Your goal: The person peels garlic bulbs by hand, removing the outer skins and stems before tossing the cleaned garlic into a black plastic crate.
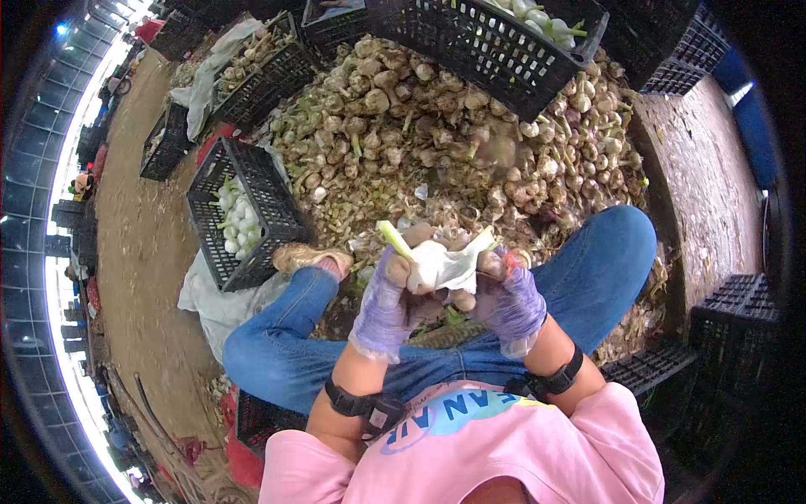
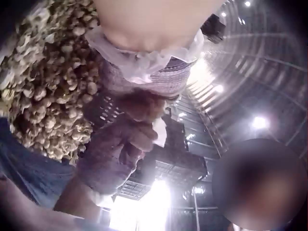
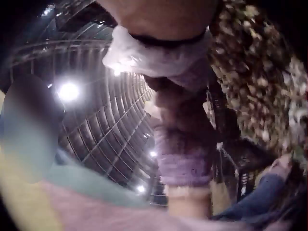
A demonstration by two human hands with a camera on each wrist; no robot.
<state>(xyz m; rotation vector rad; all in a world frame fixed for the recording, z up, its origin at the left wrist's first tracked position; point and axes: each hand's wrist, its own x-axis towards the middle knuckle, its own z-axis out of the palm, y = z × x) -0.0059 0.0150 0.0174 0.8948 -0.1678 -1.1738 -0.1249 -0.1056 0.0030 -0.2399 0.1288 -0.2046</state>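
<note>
Glare from overhead lamps washes the wrist views (both soft and dim); the head view is brighter, edges curved.

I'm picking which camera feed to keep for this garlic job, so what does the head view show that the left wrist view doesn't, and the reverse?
Only head: the crate of white bulbs, the shirt lettering and the green stem on the held white bulb.
Only left wrist: a round blurred patch at lower right.
Both: left hand, right hand, garlic heap, blue jeans, black crates.
</note>
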